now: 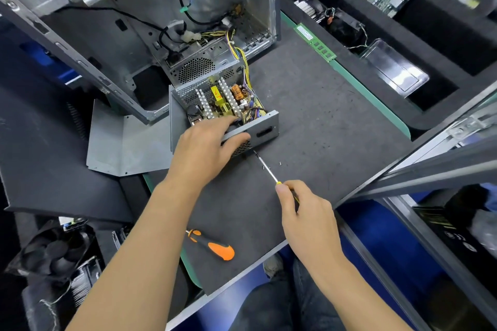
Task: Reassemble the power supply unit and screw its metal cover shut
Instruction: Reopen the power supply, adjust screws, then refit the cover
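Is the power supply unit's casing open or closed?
Open: the power supply unit shows bare circuit board and heatsinks; its metal cover lies beside it.

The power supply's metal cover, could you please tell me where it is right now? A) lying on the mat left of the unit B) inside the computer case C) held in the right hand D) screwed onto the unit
A: the cover lies flat on the mat left of the open unit, whose circuit board is exposed; the right hand holds a screwdriver.
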`<state>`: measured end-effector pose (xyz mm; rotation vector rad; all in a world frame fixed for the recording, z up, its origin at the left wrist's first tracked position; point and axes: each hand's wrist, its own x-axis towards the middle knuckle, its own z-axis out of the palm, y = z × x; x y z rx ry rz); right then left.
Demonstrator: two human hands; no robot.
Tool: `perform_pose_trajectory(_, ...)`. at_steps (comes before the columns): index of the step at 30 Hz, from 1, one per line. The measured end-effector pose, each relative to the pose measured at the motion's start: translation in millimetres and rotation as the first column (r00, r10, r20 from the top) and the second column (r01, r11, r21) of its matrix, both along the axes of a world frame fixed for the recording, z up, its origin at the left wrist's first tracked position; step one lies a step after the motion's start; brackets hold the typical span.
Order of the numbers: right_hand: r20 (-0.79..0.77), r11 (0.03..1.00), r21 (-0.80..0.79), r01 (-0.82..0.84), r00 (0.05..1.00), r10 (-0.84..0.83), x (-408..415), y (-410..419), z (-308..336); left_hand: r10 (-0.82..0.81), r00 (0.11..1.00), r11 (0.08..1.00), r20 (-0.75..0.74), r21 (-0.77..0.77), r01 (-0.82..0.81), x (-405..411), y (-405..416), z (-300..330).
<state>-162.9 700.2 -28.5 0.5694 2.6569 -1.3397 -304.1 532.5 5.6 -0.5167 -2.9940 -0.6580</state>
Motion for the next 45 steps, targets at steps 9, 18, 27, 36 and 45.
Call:
perform_pose_trajectory(9,-0.004,0.998,-0.026,0.057,0.998,-0.057,-7.2,-10.4,0.4,0.017,1.000,0.989,0.019,0.150,-0.019,-11.9,-0.2,9.9)
perform_pose_trajectory(18,0.018,0.998,-0.016,0.062,0.998,-0.062,-9.6,-11.3,-1.2,0.020,0.998,0.987,0.062,0.161,-0.030,-12.8,-1.5,11.1)
perform_pose_trajectory(27,0.005,0.997,-0.016,0.075,0.997,-0.075,-12.0,-13.9,-1.1,0.012,0.999,0.987,0.045,0.158,-0.020,-10.7,-0.2,13.1)
perform_pose_trajectory(36,-0.090,0.969,-0.164,0.184,0.976,-0.200,-5.1,-14.5,-3.7,0.020,0.999,0.985,0.039,0.173,-0.026,-11.0,-0.7,11.9)
perform_pose_trajectory(45,-0.027,0.965,-0.195,0.178,0.982,-0.187,-8.0,-4.5,2.6,0.030,0.998,0.983,0.051,0.182,-0.039,-12.1,-0.6,11.2)
